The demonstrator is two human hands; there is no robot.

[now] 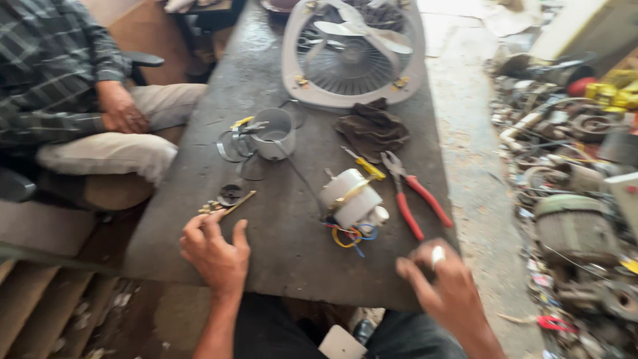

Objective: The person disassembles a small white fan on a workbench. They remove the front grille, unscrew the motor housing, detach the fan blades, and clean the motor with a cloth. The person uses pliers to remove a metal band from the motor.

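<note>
Your left hand [216, 249] rests half-open on the table [279, 259], touching nothing else. Your right hand [442, 282], blurred, pinches a small white part [438, 254]. The motor [352, 198] lies between them, just beyond.

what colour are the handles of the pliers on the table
Red, on the pliers lying right of the white motor; clearest in the head view.

On the workbench [279, 259]: one fan housing [352, 56], one white motor [351, 198], one pair of red-handled pliers [412, 193], one yellow screwdriver [364, 164], one rag [372, 131].
</note>
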